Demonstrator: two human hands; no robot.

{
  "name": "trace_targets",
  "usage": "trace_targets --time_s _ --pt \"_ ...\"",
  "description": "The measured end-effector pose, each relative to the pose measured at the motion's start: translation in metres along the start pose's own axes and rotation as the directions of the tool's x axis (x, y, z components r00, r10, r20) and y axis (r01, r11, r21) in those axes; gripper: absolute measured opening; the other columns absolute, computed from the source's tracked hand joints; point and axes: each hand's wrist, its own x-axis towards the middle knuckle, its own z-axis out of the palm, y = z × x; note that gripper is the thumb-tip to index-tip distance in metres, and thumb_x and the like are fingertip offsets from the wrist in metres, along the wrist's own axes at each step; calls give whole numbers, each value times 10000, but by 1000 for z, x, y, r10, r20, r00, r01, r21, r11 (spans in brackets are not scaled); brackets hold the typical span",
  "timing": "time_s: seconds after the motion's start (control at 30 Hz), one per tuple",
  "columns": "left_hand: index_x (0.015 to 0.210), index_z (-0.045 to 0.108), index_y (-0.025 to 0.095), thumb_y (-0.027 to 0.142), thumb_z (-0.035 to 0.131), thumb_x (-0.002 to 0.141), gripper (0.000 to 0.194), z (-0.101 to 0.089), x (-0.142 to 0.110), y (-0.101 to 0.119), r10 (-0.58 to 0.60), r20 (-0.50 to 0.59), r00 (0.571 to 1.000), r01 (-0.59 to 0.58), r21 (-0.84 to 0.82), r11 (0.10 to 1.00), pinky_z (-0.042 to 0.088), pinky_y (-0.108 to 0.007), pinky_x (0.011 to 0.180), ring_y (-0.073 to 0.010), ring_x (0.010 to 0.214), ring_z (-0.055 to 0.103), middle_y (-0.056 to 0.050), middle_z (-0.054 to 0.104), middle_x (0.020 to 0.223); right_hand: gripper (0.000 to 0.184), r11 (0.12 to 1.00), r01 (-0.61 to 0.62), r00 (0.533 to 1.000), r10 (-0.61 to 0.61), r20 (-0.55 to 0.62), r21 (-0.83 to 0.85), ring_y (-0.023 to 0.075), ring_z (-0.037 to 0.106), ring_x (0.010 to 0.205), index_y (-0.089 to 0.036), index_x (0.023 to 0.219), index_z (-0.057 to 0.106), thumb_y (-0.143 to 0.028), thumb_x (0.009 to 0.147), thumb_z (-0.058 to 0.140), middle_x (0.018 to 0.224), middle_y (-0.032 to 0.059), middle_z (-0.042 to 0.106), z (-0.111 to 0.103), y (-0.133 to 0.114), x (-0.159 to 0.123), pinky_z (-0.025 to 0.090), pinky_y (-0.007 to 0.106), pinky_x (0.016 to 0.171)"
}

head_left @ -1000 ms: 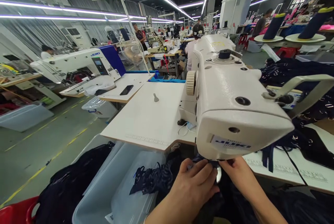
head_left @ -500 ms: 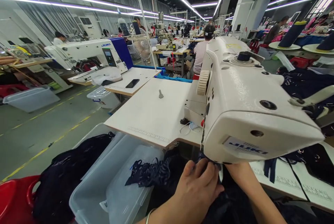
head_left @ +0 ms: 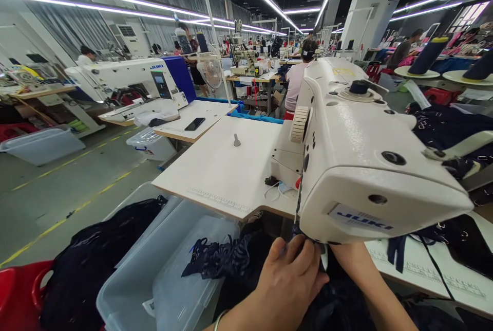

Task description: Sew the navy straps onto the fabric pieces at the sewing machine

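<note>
A white sewing machine point(head_left: 370, 166) fills the right half of the view. Close under its head, my left hand point(head_left: 290, 274) is closed, fingers bent and pinching dark navy fabric point(head_left: 234, 256) near the needle area. My right forearm reaches in from the lower right, and my right hand point(head_left: 344, 254) passes under the machine head, where its fingers are hidden. More navy cloth bunches beneath both hands and trails left over the rim of a clear plastic bin point(head_left: 127, 274).
The white table point(head_left: 219, 166) carries a small grey metal piece point(head_left: 236, 140). A phone point(head_left: 194, 124) lies on the neighbouring table beside another sewing machine point(head_left: 134, 81). At lower left are a red stool point(head_left: 19, 295) and a dark cloth pile point(head_left: 96, 259). A person point(head_left: 296, 81) sits ahead.
The view has shifted slightly. Both hands stay at nearly the same place under the machine head, the left still on the navy fabric. Behind the fan, a standing person shows more clearly.
</note>
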Motion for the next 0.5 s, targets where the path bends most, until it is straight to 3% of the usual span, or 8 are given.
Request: trace_targets --time_s 0.5 --pt "1269 560 189 410 426 1013 364 -3 0 -1 18 28 999 -18 7 1000 290 -353 949 -166 1151 492 -3 605 1237 261 985 76 997 -79 -16 -155 305 687 837 -250 618 665 -350 805 513 612 73 707 0 11 -2 572 389 714"
